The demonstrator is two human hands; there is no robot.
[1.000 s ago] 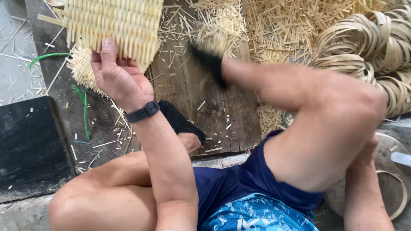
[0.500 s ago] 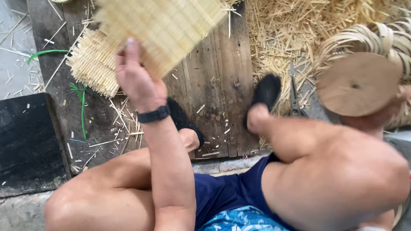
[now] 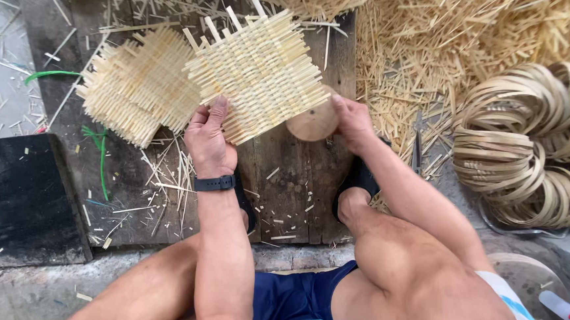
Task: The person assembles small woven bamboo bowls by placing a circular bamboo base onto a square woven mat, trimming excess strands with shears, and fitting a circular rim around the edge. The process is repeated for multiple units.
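Now the woven bamboo mat (image 3: 256,73) is held tilted above the dark wooden board (image 3: 293,192), a little in front of the person's knees. The left hand (image 3: 210,141) has its grip clamped on the mat's near edge, thumb on top and fingers underneath. The right hand (image 3: 352,119) is closed on a round wooden disc (image 3: 312,122), pressing it against the underside of the mat's near right corner, so that part of the disc is hidden behind the weave. A second woven mat (image 3: 135,83) lies flat on the board, just left of the held one and partly under it. Loose bamboo slivers (image 3: 475,30) are heaped to the right of the held mat, and coiled bamboo hoops (image 3: 528,145) are stacked further right.

To do this well, it seems best to centre the disc under the weave rather than leave it at the corner, keeping the left thumb firm so the loose strip ends do not slide apart. Holding the mat level should help the disc sit flush against it.
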